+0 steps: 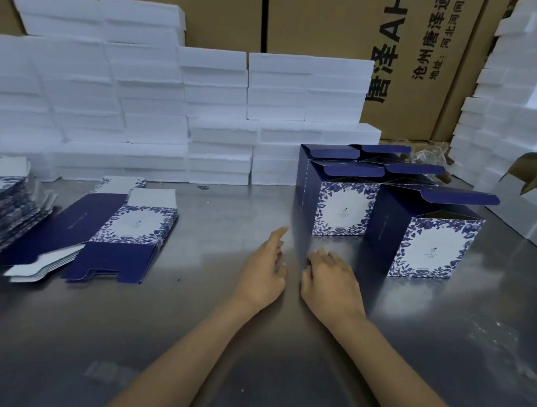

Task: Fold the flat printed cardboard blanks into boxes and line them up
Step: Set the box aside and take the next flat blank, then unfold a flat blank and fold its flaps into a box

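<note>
Nearest us, our left hand (264,266) and right hand (330,279) rested empty on the desk (251,345), fingers (279,232) loosely straight, gripping nothing. The flat blanks (115,237) lay well off to the left, nearer our left hand, their long axis running away from us. Beyond the right hand stood the folded boxes (423,239), lids open, before white foam blocks (216,110).

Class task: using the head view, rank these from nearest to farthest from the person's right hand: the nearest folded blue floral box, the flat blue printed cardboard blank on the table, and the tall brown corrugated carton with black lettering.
From the right hand:
1. Folded blue floral box, just to its right.
2. Flat blue printed cardboard blank, across the table on the left.
3. Tall brown corrugated carton with black lettering, at the back wall.
</note>
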{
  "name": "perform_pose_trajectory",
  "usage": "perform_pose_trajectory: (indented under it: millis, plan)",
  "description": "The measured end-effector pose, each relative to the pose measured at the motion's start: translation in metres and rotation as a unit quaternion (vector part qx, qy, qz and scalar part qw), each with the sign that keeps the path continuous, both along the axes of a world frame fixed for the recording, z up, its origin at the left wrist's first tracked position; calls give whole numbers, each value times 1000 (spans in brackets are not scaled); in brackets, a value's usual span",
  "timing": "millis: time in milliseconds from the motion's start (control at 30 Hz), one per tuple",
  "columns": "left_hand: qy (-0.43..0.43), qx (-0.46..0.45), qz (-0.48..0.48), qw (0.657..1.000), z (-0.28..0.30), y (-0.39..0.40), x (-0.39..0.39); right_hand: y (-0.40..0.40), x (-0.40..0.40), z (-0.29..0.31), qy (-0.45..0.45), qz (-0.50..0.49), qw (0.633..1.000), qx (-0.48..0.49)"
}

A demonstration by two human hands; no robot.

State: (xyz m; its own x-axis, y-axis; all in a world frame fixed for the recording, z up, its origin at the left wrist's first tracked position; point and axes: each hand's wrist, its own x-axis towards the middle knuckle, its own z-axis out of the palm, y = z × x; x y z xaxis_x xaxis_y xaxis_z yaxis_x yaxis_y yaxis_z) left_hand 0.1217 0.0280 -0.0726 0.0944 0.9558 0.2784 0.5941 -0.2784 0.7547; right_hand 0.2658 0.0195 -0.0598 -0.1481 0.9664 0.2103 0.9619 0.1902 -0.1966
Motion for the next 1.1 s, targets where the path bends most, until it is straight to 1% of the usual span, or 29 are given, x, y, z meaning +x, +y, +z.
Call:
perform_pose_trajectory:
  millis: [67,133,167,200,233,267,333,400,433,500,600,700,800,967,1100]
  plan:
    - [78,29,-19,996,1,-11,-18,-12,-22,2,-3,38,999,-5]
    - [171,63,1,983,2,-19,-41,-20,-52,5,11,95,995,-14]
    - [228,84,36,969,3,-22,-54,-22,-69,6,29,122,992,-25]
    - [288,107,85,948,5,-24,-70,-23,-86,6,49,144,988,-41]
    - [333,120,140,925,8,-26,-87,-22,-103,5,68,161,983,-53]
    - [351,122,198,907,10,-28,-106,-19,-118,4,82,172,980,-62]
    - [333,87,309,886,11,-31,-146,-11,-148,1,109,184,974,-77]
    - [267,20,395,879,12,-35,-183,-3,-176,0,136,197,966,-97]
    - [228,-13,422,877,12,-36,-197,0,-189,0,142,202,963,-108]
    - [188,-73,443,874,10,-37,-214,7,-213,1,143,202,960,-134]
    - [208,-130,430,869,8,-34,-220,17,-239,4,152,178,956,-177]
    - [223,-149,412,871,12,-31,-219,23,-249,8,220,139,950,-172]
    - [222,-164,408,871,16,-30,-214,23,-252,8,243,144,944,-172]
    - [141,-102,417,892,19,-29,-204,24,-251,8,301,137,924,-193]
    - [107,-63,436,892,23,-29,-201,25,-249,9,356,121,905,-201]
